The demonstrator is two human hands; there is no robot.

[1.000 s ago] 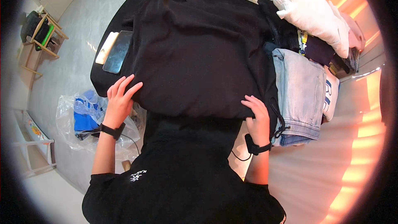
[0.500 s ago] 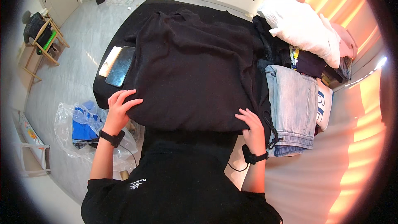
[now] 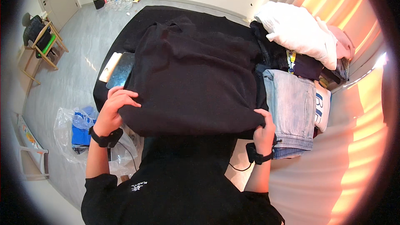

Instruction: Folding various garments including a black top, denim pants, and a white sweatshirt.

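A black top [image 3: 191,79] lies spread over the black-covered table [image 3: 137,21] before me, its neck end far and its hem near. At the near left corner, my left hand [image 3: 114,109] is closed on the fabric edge, fingers above and thumb out of sight. My right hand [image 3: 264,131] pinches the near right corner between thumb and forefinger, drawing small creases toward it. Between the two hands the hem hangs in a loose fold close to my body.
A dark phone [image 3: 121,71] and a pale slim item [image 3: 110,67] lie left of the top. To the right are folded light-blue jeans [image 3: 289,100] and a clothing heap under a white puffy item [image 3: 296,29]. A clear plastic bag [image 3: 64,129] with blue contents sits on the floor at left.
My right hand has moved outward to the right and now pinches the corner. My left fingers have closed on the left edge. The hem is pulled wider and the view has shifted slightly.
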